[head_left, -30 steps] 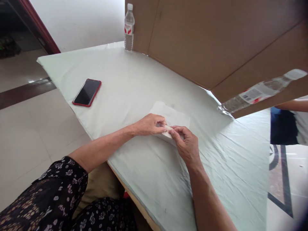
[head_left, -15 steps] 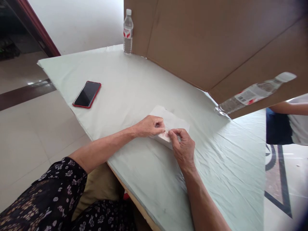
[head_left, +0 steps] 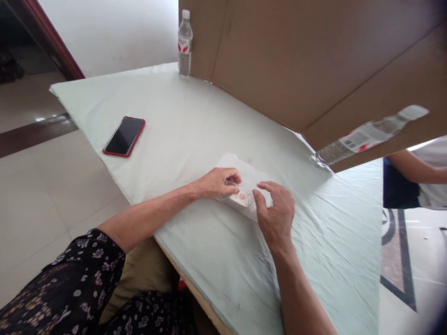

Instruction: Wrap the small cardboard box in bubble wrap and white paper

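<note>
On the table in front of me lies a flat white packet (head_left: 244, 172), soft and papery, with a small patch of reddish print near its front edge. I cannot tell what is inside it. My left hand (head_left: 220, 182) rests at the packet's left side, its fingers curved and its thumb a little apart from the forefinger. Over the right end hovers my right hand (head_left: 275, 204), thumb and fingers parted, with nothing visible between them.
A phone in a red case (head_left: 125, 136) lies on the pale tablecloth (head_left: 167, 121) at left. One water bottle (head_left: 185, 44) stands by a brown cardboard panel (head_left: 272, 56); another bottle (head_left: 366, 137) leans at right. Another person's arm (head_left: 415, 166) shows at the right edge.
My right hand has let go of the printed part of the packet and moved right, its fingers spreading. My left thumb and forefinger have parted slightly.
</note>
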Tool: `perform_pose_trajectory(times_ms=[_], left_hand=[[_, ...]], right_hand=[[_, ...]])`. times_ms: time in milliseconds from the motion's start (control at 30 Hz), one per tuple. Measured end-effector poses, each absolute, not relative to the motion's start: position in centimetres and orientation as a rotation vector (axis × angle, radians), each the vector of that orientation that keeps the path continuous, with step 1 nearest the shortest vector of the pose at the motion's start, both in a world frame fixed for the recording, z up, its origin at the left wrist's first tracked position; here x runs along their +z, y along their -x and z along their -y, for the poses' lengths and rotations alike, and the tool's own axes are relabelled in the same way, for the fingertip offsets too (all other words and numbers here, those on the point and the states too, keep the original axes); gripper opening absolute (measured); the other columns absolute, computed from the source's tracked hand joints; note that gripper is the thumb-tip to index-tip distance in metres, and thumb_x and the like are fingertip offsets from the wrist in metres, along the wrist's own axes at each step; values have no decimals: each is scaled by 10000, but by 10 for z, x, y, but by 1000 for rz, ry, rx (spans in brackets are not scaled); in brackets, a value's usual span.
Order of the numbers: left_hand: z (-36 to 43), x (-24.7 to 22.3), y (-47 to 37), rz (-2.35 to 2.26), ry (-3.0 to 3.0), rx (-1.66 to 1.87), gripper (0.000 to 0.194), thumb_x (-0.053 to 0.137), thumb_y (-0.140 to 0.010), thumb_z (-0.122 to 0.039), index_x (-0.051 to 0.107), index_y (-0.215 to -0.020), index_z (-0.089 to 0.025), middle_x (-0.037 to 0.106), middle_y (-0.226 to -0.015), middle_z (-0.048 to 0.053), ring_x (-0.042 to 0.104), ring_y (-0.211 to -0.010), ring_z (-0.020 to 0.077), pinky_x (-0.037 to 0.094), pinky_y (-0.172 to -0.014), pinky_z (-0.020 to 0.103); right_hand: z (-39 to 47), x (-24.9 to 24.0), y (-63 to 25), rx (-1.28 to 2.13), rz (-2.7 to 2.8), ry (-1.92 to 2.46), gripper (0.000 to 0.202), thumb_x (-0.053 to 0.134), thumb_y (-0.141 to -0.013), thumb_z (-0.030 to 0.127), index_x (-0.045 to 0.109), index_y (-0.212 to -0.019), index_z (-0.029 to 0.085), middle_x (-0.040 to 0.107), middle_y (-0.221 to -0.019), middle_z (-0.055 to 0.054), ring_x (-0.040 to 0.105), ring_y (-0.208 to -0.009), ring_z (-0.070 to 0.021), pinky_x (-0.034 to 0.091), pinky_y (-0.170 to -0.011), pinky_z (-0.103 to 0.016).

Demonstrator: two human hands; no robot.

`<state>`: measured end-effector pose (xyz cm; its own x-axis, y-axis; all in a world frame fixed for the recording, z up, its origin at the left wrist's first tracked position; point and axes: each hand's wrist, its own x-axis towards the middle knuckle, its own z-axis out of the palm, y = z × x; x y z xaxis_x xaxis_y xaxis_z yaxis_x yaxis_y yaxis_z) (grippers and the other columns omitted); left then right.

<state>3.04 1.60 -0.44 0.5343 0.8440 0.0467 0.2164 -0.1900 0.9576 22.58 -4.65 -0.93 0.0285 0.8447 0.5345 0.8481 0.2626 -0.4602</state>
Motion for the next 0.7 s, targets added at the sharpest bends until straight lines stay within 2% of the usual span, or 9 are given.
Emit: perform_pose_trajectory(times_ms=[67, 167, 267, 367, 533, 700], left_hand=[[-17, -6, -31, -904, -1719, 730, 196, 659, -732, -230, 618, -912, -164, 655, -890, 10, 586, -845, 144, 467, -801, 270], [-16, -6, -32, -892, -1734, 732, 197, 634, -755, -243, 622, -931, -154, 668, -920, 26, 604, -885, 152, 483, -838, 277], [-16, -1, -30, -894, -1724, 709, 224, 590, -780, -235, 630, -979, -140, 681, -982, 55, 619, -930, 159, 488, -860, 281], [-18, 7, -23, -930, -1729, 636, 333, 565, -759, -186, 625, -1083, -137, 680, -1018, 65, 629, -936, 159, 495, -839, 277], [-23, 13, -11, -1041, -1866, 511, 409, 542, -750, -171, 627, -1149, -152, 637, -848, 7, 581, -748, 134, 473, -716, 257], [-25, 6, -11, -1117, -1935, 466, 375, 580, -762, -221, 641, -1126, -157, 612, -776, -13, 551, -704, 137, 440, -668, 244]], right_hand=[[52, -2, -221, -182, 1869, 1455, 134, 563, -942, 302, 682, -956, 242, 740, -1062, -73, 653, -1029, -260, 421, -928, -437], [58, 4, -212, -225, 2092, 1297, 95, 585, -942, 238, 681, -945, 233, 755, -994, -41, 670, -945, -215, 410, -886, -382], [60, 1, -206, -199, 2227, 1265, 93, 592, -939, 244, 670, -983, 216, 752, -1031, -49, 662, -952, -220, 399, -857, -371], [60, -3, -205, -201, 2239, 1308, 96, 590, -944, 264, 658, -998, 223, 744, -1043, -47, 650, -952, -223, 392, -859, -372], [60, -2, -205, -190, 2281, 1357, 157, 567, -955, 253, 656, -1083, 230, 718, -1065, -55, 618, -969, -227, 382, -849, -366], [61, 0, -203, -236, 2334, 1380, 182, 548, -965, 250, 655, -1111, 231, 698, -1056, -56, 591, -964, -226, 360, -861, -375]])
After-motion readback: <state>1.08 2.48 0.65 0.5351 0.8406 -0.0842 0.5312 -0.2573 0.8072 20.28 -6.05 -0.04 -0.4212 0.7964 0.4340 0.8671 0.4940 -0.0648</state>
